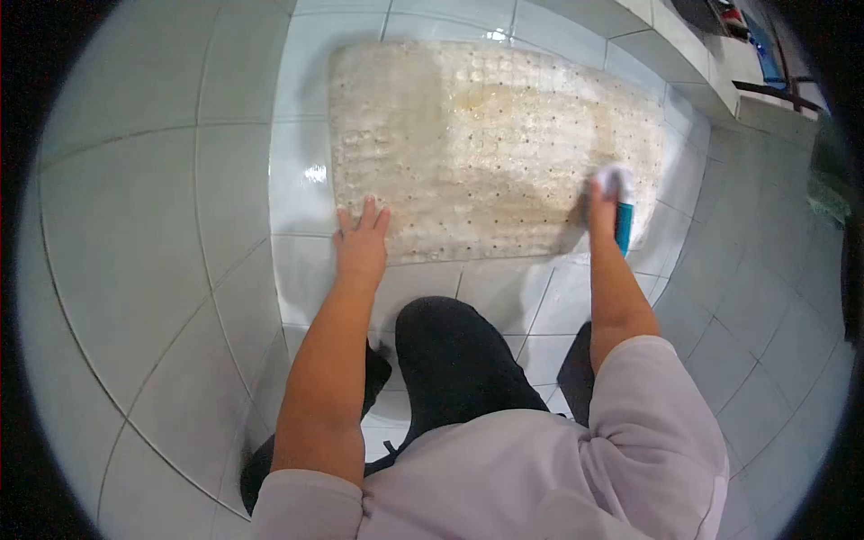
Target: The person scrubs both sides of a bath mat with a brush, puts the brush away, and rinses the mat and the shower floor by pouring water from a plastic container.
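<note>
The head view looks steeply down, seemingly near the mat (490, 153).

Mat (468, 153) rough; floor tiles (301, 193) smooth, glossy; shirt (486, 472) matt cloth.

Glossy white tiles cover the floor (299, 202), catching small bright glints of light near its left and far edges. Larger grey tiles with dark joints face the left wall (153, 225) and the right wall (756, 297). A pale tiled ledge (657, 52) crosses the upper right, small objects in the corner beyond it too blurred to identify.
</note>
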Action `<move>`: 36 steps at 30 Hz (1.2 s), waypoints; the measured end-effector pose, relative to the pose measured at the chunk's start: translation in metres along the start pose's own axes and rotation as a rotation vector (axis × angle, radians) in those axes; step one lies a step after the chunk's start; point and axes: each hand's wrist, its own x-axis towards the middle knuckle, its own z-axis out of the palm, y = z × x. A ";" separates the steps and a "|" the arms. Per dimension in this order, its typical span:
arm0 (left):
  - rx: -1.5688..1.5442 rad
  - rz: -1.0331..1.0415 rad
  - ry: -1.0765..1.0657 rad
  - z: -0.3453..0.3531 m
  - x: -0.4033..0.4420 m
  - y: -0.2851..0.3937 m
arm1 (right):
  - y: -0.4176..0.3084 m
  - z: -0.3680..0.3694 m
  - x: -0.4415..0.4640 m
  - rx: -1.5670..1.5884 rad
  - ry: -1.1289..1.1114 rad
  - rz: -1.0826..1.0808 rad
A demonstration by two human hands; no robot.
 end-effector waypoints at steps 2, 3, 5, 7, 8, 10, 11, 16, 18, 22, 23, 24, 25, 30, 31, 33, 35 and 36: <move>-0.144 -0.016 0.076 -0.005 0.004 -0.010 | 0.023 -0.017 0.022 0.275 0.243 0.109; -0.296 -0.027 0.132 -0.005 0.006 -0.014 | 0.026 -0.014 0.020 0.409 0.355 0.149; -0.340 -0.249 0.281 0.002 0.007 -0.009 | 0.021 -0.001 -0.001 0.072 0.247 0.015; -0.384 -0.478 0.420 0.017 0.014 -0.010 | 0.052 0.038 -0.020 -0.185 0.165 -0.110; -0.669 -0.526 0.375 0.025 0.020 -0.018 | 0.027 0.040 -0.046 -0.316 0.151 -0.052; -0.941 -0.552 0.330 0.017 0.021 -0.018 | -0.027 0.026 -0.073 -0.430 0.147 0.016; -1.161 -0.487 0.223 0.003 0.014 -0.015 | -0.042 0.018 -0.072 -0.343 0.056 0.066; -1.360 -0.277 0.222 -0.106 -0.028 0.030 | -0.028 0.031 -0.062 -0.054 -0.018 -0.137; -1.316 -0.112 0.249 -0.148 -0.051 0.047 | -0.058 0.030 -0.069 0.390 -0.156 0.071; -1.200 -0.024 0.446 -0.264 -0.102 0.112 | -0.129 0.031 -0.079 0.541 -0.307 0.109; -1.296 -0.082 0.438 -0.298 -0.117 0.127 | -0.154 0.032 -0.084 0.675 -0.345 0.132; -1.384 0.018 0.486 -0.321 -0.128 0.129 | -0.186 0.032 -0.092 0.802 -0.381 0.154; -1.472 0.125 0.537 -0.340 -0.140 0.125 | -0.215 0.039 -0.097 0.824 -0.434 0.148; -1.335 0.344 0.789 -0.406 -0.190 0.134 | -0.345 0.043 -0.140 1.182 -0.700 0.082; -1.290 0.439 0.738 -0.415 -0.196 0.143 | -0.354 0.031 -0.144 1.192 -0.709 0.083; -1.233 0.529 0.677 -0.418 -0.198 0.167 | -0.369 0.005 -0.148 1.473 -1.006 0.015; -1.165 0.578 0.569 -0.411 -0.183 0.183 | -0.366 -0.014 -0.149 1.566 -1.165 0.017; -1.130 0.524 0.636 -0.400 -0.172 0.197 | -0.361 -0.019 -0.150 1.596 -1.221 0.030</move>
